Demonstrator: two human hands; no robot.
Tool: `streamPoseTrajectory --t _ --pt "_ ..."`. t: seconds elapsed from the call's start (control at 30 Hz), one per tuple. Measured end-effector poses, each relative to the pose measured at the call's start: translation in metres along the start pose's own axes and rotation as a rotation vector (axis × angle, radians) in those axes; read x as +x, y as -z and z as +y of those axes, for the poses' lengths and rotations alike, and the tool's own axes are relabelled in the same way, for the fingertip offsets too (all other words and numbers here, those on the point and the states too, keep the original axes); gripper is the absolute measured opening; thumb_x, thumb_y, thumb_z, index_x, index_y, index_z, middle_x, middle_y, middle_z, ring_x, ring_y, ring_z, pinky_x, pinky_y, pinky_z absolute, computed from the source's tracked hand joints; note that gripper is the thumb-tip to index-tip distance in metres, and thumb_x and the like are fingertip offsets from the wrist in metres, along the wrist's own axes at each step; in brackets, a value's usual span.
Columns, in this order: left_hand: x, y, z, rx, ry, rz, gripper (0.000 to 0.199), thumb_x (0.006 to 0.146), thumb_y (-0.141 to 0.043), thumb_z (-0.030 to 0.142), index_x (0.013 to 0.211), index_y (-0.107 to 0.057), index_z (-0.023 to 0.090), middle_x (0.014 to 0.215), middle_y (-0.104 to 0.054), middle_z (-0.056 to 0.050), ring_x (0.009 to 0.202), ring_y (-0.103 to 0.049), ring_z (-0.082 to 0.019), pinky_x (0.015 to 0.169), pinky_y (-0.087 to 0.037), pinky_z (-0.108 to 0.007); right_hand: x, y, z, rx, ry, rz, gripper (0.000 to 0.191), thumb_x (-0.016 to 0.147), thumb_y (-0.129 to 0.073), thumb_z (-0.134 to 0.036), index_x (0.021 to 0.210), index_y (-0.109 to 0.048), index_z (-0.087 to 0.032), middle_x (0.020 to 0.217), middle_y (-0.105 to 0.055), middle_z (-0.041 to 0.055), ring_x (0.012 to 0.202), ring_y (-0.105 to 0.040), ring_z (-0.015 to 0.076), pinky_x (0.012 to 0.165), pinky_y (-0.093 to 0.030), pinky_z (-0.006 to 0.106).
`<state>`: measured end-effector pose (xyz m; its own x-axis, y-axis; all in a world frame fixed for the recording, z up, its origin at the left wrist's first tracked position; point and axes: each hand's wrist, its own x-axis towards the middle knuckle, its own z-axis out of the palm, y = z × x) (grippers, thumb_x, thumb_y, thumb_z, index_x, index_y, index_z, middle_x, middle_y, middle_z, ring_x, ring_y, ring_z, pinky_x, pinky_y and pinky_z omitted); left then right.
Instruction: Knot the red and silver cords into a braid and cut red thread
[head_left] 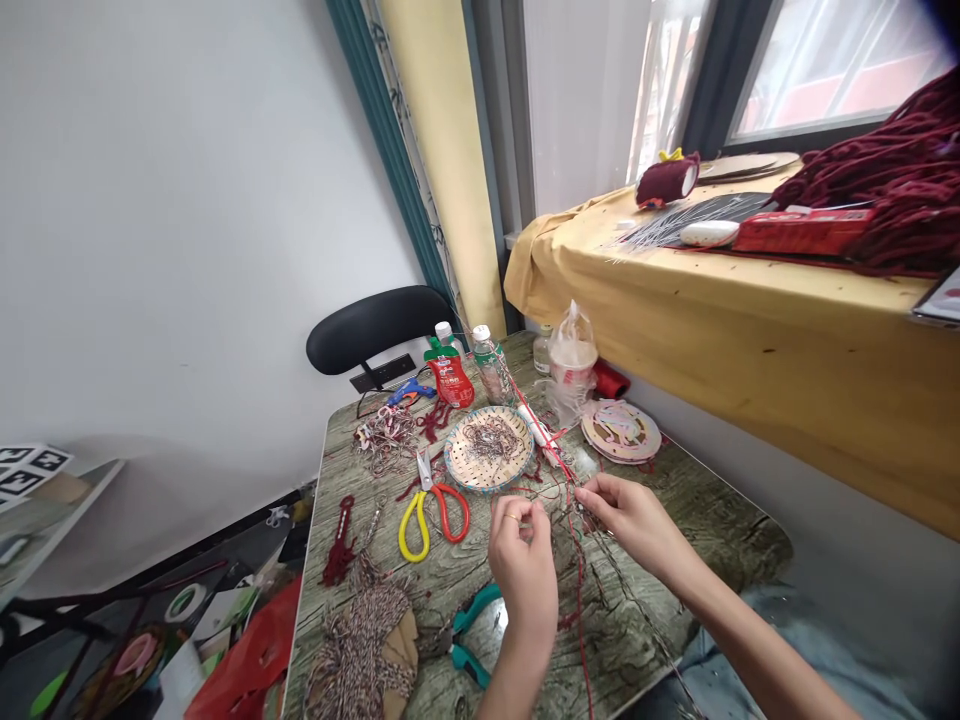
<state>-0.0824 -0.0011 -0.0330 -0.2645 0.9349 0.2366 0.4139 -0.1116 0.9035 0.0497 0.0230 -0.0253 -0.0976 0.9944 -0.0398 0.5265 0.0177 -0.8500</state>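
Note:
My right hand (626,515) is closed in a pinch on multicoloured cords at the middle right of the table. Beside its fingertips a red cord (579,570) runs down toward the near edge; upward, red strands lead toward a bottle (491,365) wound with cord. My left hand (523,550), a ring on one finger, is curled with thumb and fingertips together. A thin dark strand seems to pass from it toward the right hand, though its grip is partly hidden. Left of it lie scissors (441,512) with one yellow and one red handle, and teal-handled pliers (474,630).
A woven plate (454,452) of thread scraps stands beyond my hands. Brown mixed yarn (360,640) wraps a card at the near left. Behind are a red pouch (452,380), a bagged cup (574,355) and a round board (621,432). A yellow-clothed ledge (720,340) rises on the right.

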Motion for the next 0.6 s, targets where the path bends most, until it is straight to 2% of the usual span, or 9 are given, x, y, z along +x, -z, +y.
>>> streamPoseTrajectory --t 0.1,0.23,0.3,0.37,0.47,0.6 --pt "0.0 -0.002 0.004 -0.05 0.026 -0.094 0.017 0.079 -0.044 0.029 0.067 -0.048 0.018 0.073 -0.05 -0.001 0.069 -0.048 -0.013 0.057 -0.039 -0.021 0.001 0.0 0.002 0.034 -0.004 -0.006 0.032 0.078 -0.041 -0.041 0.06 -0.052 -0.018 0.05 -0.054 -0.0013 0.048 -0.044 0.0111 0.045 -0.03 0.021" --pt "0.001 -0.009 0.008 -0.094 0.006 -0.227 0.017 0.077 -0.048 0.03 0.067 -0.05 0.017 0.07 -0.051 -0.001 0.068 -0.048 -0.013 0.062 -0.039 -0.023 0.002 0.001 -0.002 0.047 0.026 -0.021 0.028 0.077 -0.043 -0.039 0.062 -0.054 -0.018 0.052 -0.053 -0.0015 0.049 -0.044 0.0112 0.046 -0.031 0.021" --pt "0.001 -0.011 0.007 -0.126 0.01 -0.204 0.019 0.079 -0.046 0.029 0.065 -0.05 0.017 0.067 -0.05 -0.001 0.066 -0.047 -0.012 0.063 -0.039 -0.024 0.001 0.001 -0.004 0.003 0.044 -0.008 0.029 0.078 -0.043 -0.039 0.061 -0.053 -0.018 0.051 -0.051 -0.0021 0.048 -0.042 0.0109 0.045 -0.03 0.021" --pt "-0.001 -0.01 0.005 -0.178 0.032 -0.129 0.02 0.079 -0.045 0.028 0.064 -0.051 0.016 0.068 -0.05 -0.001 0.068 -0.047 -0.013 0.064 -0.038 -0.024 0.0 0.001 -0.004 -0.034 0.053 0.006 0.029 0.077 -0.043 -0.039 0.06 -0.052 -0.018 0.05 -0.051 -0.0022 0.048 -0.042 0.0109 0.046 -0.03 0.021" --pt "-0.003 -0.009 0.003 -0.383 0.172 -0.107 0.017 0.077 -0.049 0.03 0.069 -0.053 0.016 0.072 -0.05 -0.002 0.069 -0.045 -0.012 0.058 -0.037 -0.021 -0.001 0.0 -0.004 -0.024 0.046 0.005 0.029 0.077 -0.043 -0.039 0.06 -0.052 -0.018 0.05 -0.052 -0.0023 0.048 -0.042 0.0109 0.046 -0.03 0.021" --pt "-0.003 -0.004 0.006 -0.879 0.492 -0.251 0.012 0.072 -0.056 0.025 0.077 -0.054 0.015 0.075 -0.046 -0.001 0.06 -0.038 -0.007 0.046 -0.029 -0.016 -0.001 0.001 -0.005 0.03 0.037 0.0 0.028 0.077 -0.042 -0.039 0.061 -0.051 -0.018 0.051 -0.051 -0.0026 0.049 -0.043 0.011 0.046 -0.031 0.021"
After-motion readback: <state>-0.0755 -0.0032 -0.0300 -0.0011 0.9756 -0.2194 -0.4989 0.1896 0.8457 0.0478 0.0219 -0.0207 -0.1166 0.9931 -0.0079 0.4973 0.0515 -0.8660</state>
